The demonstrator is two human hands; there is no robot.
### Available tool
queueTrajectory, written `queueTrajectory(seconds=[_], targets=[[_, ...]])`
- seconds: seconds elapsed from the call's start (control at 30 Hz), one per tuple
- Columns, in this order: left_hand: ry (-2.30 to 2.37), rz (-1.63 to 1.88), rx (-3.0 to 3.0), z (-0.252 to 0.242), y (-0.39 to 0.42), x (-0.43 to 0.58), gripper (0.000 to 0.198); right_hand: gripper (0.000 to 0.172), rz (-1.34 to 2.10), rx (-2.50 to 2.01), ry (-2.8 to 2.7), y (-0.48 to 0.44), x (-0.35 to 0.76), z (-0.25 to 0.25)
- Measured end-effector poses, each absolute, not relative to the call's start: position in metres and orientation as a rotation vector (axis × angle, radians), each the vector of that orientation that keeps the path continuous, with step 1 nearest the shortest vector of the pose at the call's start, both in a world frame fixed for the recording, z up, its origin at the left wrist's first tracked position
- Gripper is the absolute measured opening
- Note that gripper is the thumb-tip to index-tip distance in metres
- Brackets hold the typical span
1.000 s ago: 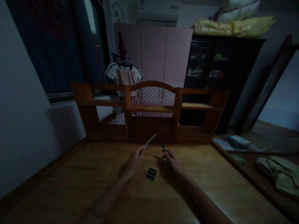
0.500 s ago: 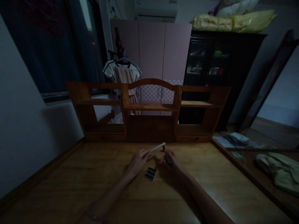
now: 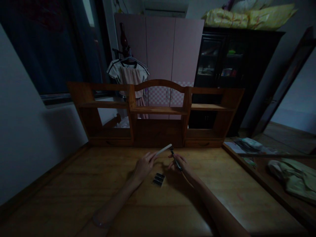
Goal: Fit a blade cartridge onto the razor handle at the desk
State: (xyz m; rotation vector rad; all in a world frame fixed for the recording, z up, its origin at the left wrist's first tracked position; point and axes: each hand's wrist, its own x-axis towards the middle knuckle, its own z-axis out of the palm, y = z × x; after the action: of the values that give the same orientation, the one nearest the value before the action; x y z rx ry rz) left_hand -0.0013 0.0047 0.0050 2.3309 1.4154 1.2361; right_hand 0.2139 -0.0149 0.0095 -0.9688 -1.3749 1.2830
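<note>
My left hand (image 3: 144,167) is closed on a slim white stick (image 3: 164,150), which slants up and to the right over the table. My right hand (image 3: 182,164) grips the dark handle of a razor (image 3: 174,158). The razor's head points up and sits close to the stick's far tip; whether they touch I cannot tell. Between and below the hands, a small pack of black razor cartridges (image 3: 159,179) lies on the wooden tabletop (image 3: 111,197).
A wooden shelf unit (image 3: 158,110) stands along the table's back edge. White wall (image 3: 22,131) borders the left side. To the right, beyond a raised wooden edge, lie a light green cloth bag (image 3: 296,179) and some papers and plastic (image 3: 249,144).
The razor's head, near the stick's tip before, now shows apart from it, slightly lower right. The stick has shifted slightly left. The whole view has tilted down a little.
</note>
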Motion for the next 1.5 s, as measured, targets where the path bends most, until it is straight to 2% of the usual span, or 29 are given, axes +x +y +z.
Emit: queueTrajectory(seconds=[0.43, 0.63, 0.83, 1.03, 1.5], targets=[[1.298, 1.348, 2.233, 0.006, 0.009, -0.011, 0.030, 0.055, 1.243, -0.958, -1.425, -0.007, 0.209, 0.004], [1.306, 1.298, 2.178, 0.003, 0.011, -0.005, 0.031, 0.048, 1.137, -0.979, -1.510, -0.013, 0.206, 0.006], [1.241, 1.345, 2.141, 0.002, 0.012, -0.006, 0.031, 0.048, 1.070, -1.019, -1.522, -0.016, 0.209, 0.008], [1.369, 1.307, 2.098, -0.002, 0.014, -0.006, 0.031, 0.047, 1.076, -0.986, -1.485, -0.018, 0.213, 0.012], [1.197, 1.361, 2.007, 0.003, -0.001, 0.002, 0.033, 0.044, 0.934, -1.040, -1.506, -0.030, 0.212, 0.015]])
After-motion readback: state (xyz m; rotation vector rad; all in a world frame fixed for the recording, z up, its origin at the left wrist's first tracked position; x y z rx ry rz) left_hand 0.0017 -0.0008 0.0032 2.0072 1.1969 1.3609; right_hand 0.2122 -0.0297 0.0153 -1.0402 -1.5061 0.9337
